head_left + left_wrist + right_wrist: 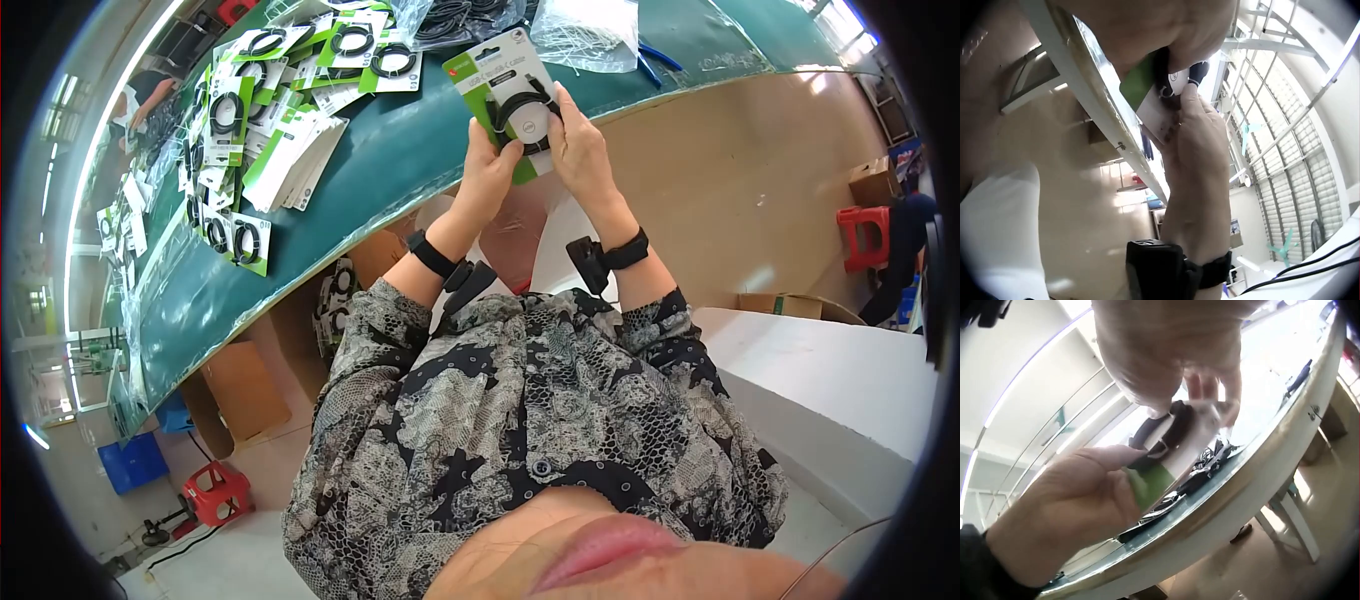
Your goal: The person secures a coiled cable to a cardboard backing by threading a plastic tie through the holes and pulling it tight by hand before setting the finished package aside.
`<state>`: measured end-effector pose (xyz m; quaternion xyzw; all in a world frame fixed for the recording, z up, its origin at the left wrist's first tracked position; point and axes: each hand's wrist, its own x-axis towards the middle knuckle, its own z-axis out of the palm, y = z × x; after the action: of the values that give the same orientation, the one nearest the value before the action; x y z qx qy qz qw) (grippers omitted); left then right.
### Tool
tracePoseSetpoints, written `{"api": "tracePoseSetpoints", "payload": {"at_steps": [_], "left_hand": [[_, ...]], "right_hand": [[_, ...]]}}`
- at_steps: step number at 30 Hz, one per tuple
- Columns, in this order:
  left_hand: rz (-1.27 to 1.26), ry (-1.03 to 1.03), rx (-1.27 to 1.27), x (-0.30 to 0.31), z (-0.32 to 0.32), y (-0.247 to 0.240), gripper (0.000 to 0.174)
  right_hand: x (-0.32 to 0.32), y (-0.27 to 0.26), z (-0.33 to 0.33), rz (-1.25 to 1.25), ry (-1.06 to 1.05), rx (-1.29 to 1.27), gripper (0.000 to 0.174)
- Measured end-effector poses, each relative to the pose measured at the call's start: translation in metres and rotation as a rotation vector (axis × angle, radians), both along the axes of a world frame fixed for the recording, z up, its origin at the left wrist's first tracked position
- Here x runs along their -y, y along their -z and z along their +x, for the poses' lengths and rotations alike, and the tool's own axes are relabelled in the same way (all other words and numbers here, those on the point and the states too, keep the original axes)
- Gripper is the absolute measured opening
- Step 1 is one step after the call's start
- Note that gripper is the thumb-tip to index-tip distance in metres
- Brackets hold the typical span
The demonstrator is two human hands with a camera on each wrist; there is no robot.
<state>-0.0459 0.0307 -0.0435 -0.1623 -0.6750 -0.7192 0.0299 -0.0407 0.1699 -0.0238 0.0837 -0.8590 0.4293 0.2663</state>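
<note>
Both hands hold up a white and green printed card (490, 65), tilted, near the edge of the green table. A coiled black cable (518, 100) is mounted on its front around a white round label. The left hand (488, 170) grips the card's lower left side, its thumb lying on the front by the coil. On the right edge, the right hand (583, 152) pinches card and cable near a plug end. The right wrist view shows the left hand (1079, 494) with its thumb over the cable. Fingers behind the card are partly hidden.
Many similar carded cables (225, 115) lie heaped on the green table (370, 150) at the left. Behind the card are a bag of black cables (460, 22) and a clear bag of white strips (590, 35). Blue-handled tools (655, 62) lie near the table edge.
</note>
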Motion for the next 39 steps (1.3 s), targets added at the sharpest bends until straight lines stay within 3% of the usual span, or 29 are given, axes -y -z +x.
{"api": "tracePoseSetpoints", "payload": {"at_steps": [2,3,5,9,14,18,21,22,25,31,36,39], "left_hand": [[0.223,0.032,0.141,-0.002,-0.002,0.0,0.037],[0.335,0.048,0.216,-0.002,-0.001,0.002,0.037],[0.342,0.079,0.231,-0.003,0.002,-0.002,0.038],[0.314,0.134,0.213,-0.006,0.013,-0.008,0.039],[0.218,0.062,0.101,-0.011,0.016,0.0,0.04],[0.311,0.064,0.173,-0.007,0.009,0.017,0.039],[0.429,0.095,0.237,0.005,-0.001,0.007,0.039],[0.481,0.117,0.265,0.011,-0.003,-0.001,0.039],[0.519,0.141,0.279,0.017,-0.008,-0.004,0.039],[0.503,0.114,0.324,0.015,-0.01,-0.002,0.041],[0.562,0.058,0.323,0.007,-0.006,-0.007,0.039],[0.684,0.232,0.633,0.024,-0.016,-0.005,0.038]], "right_hand": [[-0.002,-0.005,-0.001,-0.031,-0.026,-0.005,0.039],[-0.006,-0.01,-0.005,0.072,-0.022,-0.137,0.037],[-0.011,-0.03,-0.011,0.28,-0.016,-0.401,0.033],[-0.023,-0.033,-0.023,0.458,-0.268,-0.442,0.028],[-0.022,-0.036,-0.038,0.523,-0.327,-0.496,0.022],[-0.024,-0.024,-0.043,0.58,-0.367,-0.437,0.032],[-0.019,-0.021,-0.042,0.083,-0.179,-0.384,0.047],[-0.018,-0.014,-0.04,0.087,-0.186,-0.383,0.047],[-0.018,0.015,-0.033,-0.325,-0.373,0.292,0.06],[-0.005,0.007,-0.016,-0.258,-0.261,0.279,0.056],[0.001,0.007,-0.017,-0.218,-0.191,0.099,0.056],[-0.01,0.0,-0.033,-0.197,-0.229,0.113,0.053]]}}
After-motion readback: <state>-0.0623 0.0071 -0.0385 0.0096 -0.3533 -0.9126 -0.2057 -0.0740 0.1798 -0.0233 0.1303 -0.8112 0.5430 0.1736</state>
